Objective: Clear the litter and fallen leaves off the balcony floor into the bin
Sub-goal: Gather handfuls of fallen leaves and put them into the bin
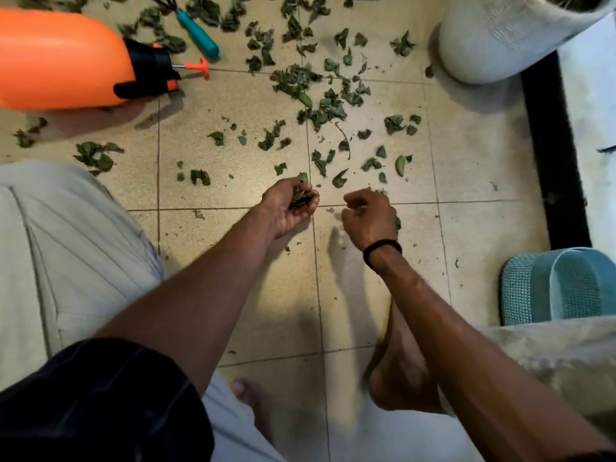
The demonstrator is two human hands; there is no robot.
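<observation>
Dry green leaves lie scattered over the beige tiled floor, thickest toward the top of the view. My left hand is cupped palm up just above the floor and holds a small bunch of gathered leaves. My right hand, with a black band on the wrist, hovers beside it with curled fingers; a few leaf bits show at its far edge. A white bin stands at the top right.
An orange sprayer bottle lies at the top left, a teal-handled hand rake next to it. A teal mesh basket sits at the right by a black door frame. My bare feet and knees fill the lower view.
</observation>
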